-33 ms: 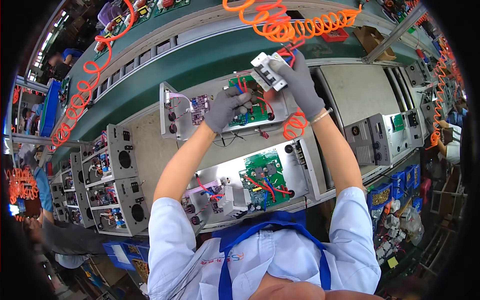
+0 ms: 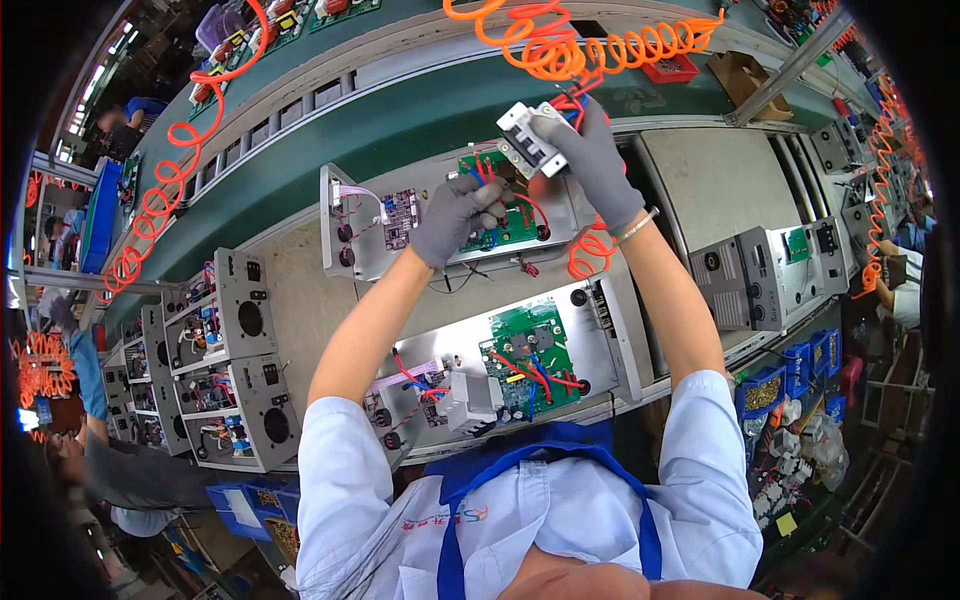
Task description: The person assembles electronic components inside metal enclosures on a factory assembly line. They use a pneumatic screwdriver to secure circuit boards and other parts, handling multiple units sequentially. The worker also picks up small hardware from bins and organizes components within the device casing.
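Against the previous frame, I note only a slight change: the right hand [image 2: 597,165] and the block [image 2: 524,146] it grips have shifted a little to the left. The left hand [image 2: 450,220] is nearly unmoved.

The block is held tilted above the far side of the upper tray [image 2: 370,262]: boxy, pale, hard-looking, dark slots along one face, red and blue wires at its top. Left fingers curl in among thin red and blue wires [image 2: 481,174]; I cannot tell whether they grip one. Both gloves matte grey.

Upper tray: grey sheet metal, upright end panel, a purple board [image 2: 401,215] and a green board [image 2: 520,230]. Lower tray [image 2: 597,350], nearer the body: shinier metal, with a pale, blocky part [image 2: 474,402]. Both on the dull grey surface [image 2: 298,270]. Orange hose [image 2: 655,45] beyond, in springy coils.
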The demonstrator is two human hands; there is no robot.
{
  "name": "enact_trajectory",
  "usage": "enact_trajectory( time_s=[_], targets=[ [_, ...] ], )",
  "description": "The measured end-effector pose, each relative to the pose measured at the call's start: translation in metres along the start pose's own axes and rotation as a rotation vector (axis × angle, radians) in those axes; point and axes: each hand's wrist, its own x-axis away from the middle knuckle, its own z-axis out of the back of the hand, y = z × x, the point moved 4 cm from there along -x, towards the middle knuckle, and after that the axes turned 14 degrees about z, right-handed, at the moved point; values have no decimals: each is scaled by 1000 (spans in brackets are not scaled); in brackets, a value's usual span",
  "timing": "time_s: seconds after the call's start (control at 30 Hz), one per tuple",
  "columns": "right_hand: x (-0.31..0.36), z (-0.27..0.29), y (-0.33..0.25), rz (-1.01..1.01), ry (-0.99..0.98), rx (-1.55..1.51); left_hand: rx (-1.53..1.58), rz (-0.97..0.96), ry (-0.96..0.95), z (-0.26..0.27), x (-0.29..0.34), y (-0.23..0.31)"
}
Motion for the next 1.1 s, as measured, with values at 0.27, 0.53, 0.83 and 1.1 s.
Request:
enact_trajectory(
  time_s=[0.27, 0.53, 0.83, 1.1],
  targets=[
    [-11, -12, 24, -198, -113, -186, -248, -73, 138, -18, 14, 13],
    [-13, -17, 22, -275, -140, -178, -480, -255, 253, -24, 9, 16],
    [-19, -13, 43, -284, -112, -109, -982, -392, 442, -35, 20, 33],
    [-16, -17, 35, -325, -90, -55, -1038, -336, 446, -36, 19, 36]
  ],
)
